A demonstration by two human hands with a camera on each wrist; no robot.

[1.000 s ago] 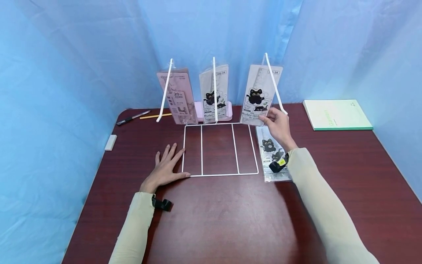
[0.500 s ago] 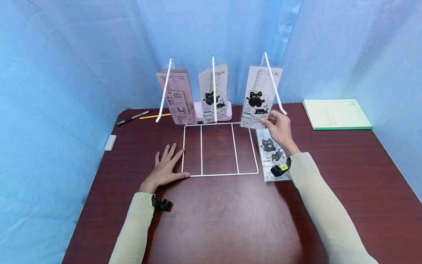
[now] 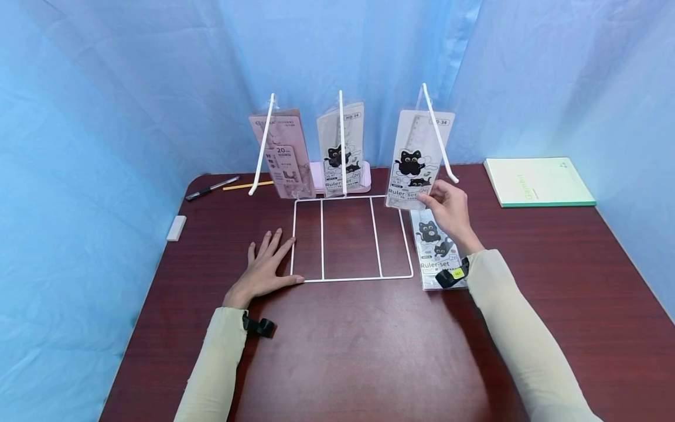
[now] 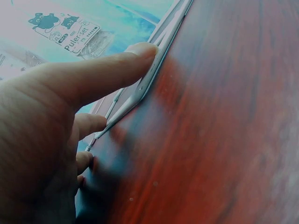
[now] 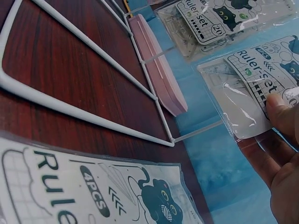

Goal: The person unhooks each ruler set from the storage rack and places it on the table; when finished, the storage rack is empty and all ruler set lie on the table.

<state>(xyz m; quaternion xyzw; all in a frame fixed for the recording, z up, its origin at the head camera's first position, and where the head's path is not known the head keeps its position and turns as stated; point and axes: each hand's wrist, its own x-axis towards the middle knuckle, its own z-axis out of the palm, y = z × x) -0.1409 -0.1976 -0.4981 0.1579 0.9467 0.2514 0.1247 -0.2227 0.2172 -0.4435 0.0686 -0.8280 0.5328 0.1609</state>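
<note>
A white wire display rack (image 3: 358, 279) stands on the table with three upward-slanting hooks. My right hand (image 3: 450, 212) pinches the lower right corner of a ruler set packet (image 3: 410, 161), printed with black cats, at the right hook. In the right wrist view, the thumb lies on the front of that packet and fingers are behind it. My left hand (image 3: 263, 271) rests spread at the rack base's left front corner, its thumb on the wire. Another ruler set packet (image 3: 429, 234) lies flat beside the base, partly hidden by my right wrist.
Ruler set packets (image 3: 343, 155) hang on the middle hook, pink packets (image 3: 285, 158) on the left one. Behind them lies a pink case (image 3: 367, 179). A pen (image 3: 211, 189), a yellow pencil (image 3: 248, 185) and a white eraser (image 3: 176, 228) are left; a green-edged notebook (image 3: 538, 183) is right.
My right hand has drawn slightly down and toward me, and the pinched packet has come down a little with it. The left hand has kept its place on the rack.
</note>
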